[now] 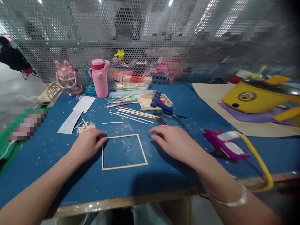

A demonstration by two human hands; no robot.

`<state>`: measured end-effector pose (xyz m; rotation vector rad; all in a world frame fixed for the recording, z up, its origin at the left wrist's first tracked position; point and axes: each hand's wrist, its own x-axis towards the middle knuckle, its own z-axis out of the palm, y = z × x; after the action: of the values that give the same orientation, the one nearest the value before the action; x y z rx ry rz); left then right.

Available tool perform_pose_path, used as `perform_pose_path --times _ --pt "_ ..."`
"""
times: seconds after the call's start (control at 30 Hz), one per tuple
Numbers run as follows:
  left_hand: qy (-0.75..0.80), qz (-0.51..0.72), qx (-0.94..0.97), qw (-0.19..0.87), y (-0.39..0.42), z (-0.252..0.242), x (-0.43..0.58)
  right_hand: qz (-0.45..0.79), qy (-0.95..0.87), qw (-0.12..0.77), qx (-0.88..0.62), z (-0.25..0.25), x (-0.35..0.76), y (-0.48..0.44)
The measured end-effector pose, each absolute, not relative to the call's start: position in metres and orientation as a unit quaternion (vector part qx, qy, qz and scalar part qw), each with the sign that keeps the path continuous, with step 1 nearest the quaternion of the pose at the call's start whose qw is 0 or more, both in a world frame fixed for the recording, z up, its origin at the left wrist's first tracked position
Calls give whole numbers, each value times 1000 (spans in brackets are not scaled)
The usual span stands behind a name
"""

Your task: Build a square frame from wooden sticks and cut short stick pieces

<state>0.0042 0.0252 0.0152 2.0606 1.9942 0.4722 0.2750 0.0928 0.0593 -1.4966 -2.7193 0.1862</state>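
Note:
A four-sided frame of thin wooden sticks (125, 167) lies flat on the blue tabletop between my hands. My left hand (86, 143) is at its upper left corner, thumb and forefinger slightly apart, the thumb tip against or just over the corner; I cannot tell if it touches. To the right of the frame hovers my right hand (174, 140), open, with nothing between its curved fingers. Beyond the frame lie a short row of stick pieces (112, 122) and several long sticks (133, 115). A heap of stick offcuts (86, 126) is just behind my left hand.
A blue glue gun (161, 103) rests by a small stick-built tray (146, 105). Pliers (161, 118) lie near the long sticks. White paper strips (76, 115), a pink bottle (99, 79), a purple device with a yellow strap (226, 145) and a yellow pot (248, 95) surround the work area.

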Motion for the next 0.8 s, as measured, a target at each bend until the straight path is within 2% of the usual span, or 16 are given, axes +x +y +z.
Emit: perform_pose_path --times 0.33,0.8 --pt "697 134 696 111 27 9 12 138 -859 70 -489 19 248 95" --pt "692 142 700 105 27 6 12 189 -834 123 -503 10 240 101"
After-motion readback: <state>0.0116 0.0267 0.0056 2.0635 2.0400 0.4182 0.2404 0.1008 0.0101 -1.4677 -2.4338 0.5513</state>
